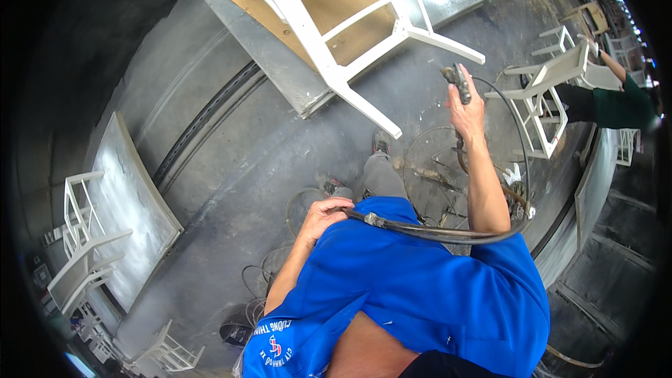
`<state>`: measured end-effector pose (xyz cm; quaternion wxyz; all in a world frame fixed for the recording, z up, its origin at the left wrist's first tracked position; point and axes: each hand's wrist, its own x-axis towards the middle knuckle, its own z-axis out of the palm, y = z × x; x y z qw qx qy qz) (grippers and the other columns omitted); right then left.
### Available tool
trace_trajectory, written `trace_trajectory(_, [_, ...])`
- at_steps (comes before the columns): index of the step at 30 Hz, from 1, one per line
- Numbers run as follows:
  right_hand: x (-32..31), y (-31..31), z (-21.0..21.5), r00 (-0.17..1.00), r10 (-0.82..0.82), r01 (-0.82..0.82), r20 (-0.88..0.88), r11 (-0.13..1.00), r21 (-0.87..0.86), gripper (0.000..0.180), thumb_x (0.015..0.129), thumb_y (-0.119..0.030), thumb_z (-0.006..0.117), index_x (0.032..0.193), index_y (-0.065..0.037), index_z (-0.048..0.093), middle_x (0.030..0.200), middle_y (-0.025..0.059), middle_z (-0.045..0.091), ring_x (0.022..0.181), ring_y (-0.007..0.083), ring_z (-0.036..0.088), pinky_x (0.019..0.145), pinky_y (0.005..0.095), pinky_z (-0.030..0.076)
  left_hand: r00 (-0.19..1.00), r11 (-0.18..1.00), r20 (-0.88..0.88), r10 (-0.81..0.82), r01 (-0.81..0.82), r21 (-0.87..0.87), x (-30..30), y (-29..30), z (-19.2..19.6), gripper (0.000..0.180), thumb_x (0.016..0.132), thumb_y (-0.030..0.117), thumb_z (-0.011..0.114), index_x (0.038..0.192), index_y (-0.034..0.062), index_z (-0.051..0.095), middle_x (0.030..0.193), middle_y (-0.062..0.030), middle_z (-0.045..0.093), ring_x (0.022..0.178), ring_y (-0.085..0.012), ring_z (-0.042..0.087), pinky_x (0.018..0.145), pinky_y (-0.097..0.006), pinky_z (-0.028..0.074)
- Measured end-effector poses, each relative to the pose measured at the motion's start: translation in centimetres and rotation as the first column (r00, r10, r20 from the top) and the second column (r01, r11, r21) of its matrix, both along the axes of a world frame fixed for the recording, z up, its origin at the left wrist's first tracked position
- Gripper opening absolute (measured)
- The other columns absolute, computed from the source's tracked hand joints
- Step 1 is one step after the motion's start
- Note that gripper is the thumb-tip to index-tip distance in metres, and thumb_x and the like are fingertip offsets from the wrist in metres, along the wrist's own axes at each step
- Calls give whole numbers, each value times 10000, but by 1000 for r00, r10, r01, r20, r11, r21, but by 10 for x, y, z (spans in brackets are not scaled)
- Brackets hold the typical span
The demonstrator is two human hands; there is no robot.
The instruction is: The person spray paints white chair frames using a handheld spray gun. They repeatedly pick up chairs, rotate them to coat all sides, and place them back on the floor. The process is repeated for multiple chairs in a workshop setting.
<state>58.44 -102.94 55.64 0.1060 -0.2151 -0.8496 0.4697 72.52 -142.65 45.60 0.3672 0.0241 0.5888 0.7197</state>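
Note:
Raised out in front, my right hand [467,113] is closed round a dark spray gun [458,78], whose nozzle points left toward a white chair frame [365,109]. A gap separates the gun from the chair's nearest legs. The chair rests tilted, legs outward, on a brown board [367,33]. Close to my waist, my left hand [323,220] has its fingers curled round a bundle of black hoses [427,232]. These hoses run across my body and loop up on the right to the gun.
The brown board lies on a grey platform [294,91]. More white chairs stand on a paint-dusted panel [133,217] at the left. At right, another person in a dark green top [619,106] handles a white chair [535,108]. Loose hoses [262,273] trail on the floor around my feet.

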Motion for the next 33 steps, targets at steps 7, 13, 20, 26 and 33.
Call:
trace_trajectory(7, [55, -121, 47, 882, 467, -443, -67, 868, 223, 564, 947, -81, 660, 1495, -62, 526, 1480, 193, 576, 1382, 324, 550, 1159, 397, 427, 989, 1000, -147, 5, -1, 27, -1, -22, -10, 346, 890, 260, 750, 1151, 34, 770, 1138, -115, 767, 1087, -210, 709, 966, -360, 544])
trace_trajectory(13, [57, -216, 13, 799, 567, -602, 202, 756, 256, 622, 929, -114, 682, 1519, -187, 500, 1008, 279, 678, 907, 468, 680, 804, 507, 552, 989, 979, -95, 110, -92, 182, 14, -50, -32, 348, 929, 280, 732, 1157, 20, 762, 1152, -119, 762, 1098, -222, 703, 974, -356, 536])
trace_trajectory(20, [2, -241, -22, 847, 518, -511, 121, 729, 456, 595, 933, -116, 676, 1503, -140, 507, 950, 287, 674, 887, 464, 676, 801, 510, 536, 969, 932, 49, 241, -245, 266, 44, -80, -43, 338, 931, 242, 738, 1172, 7, 752, 1220, -129, 734, 1158, -237, 675, 1035, -352, 494])
trace_trajectory(26, [-38, -263, 6, 858, 512, -429, -34, 753, 499, 580, 943, -103, 670, 1501, -151, 516, 1036, 268, 699, 952, 440, 694, 851, 483, 551, 958, 903, 55, 283, -285, 320, 51, -90, -50, 339, 930, 253, 743, 1167, 11, 755, 1223, -128, 733, 1162, -238, 672, 1028, -351, 496])
trace_trajectory(33, [-64, -285, 51, 735, 597, -337, -321, 733, 591, 559, 948, -111, 690, 1484, -157, 542, 1078, 221, 708, 944, 376, 708, 818, 423, 562, 959, 911, 24, 283, -277, 306, 54, -96, -59, 344, 938, 261, 733, 1167, 5, 750, 1190, -127, 745, 1143, -244, 682, 1016, -359, 507])
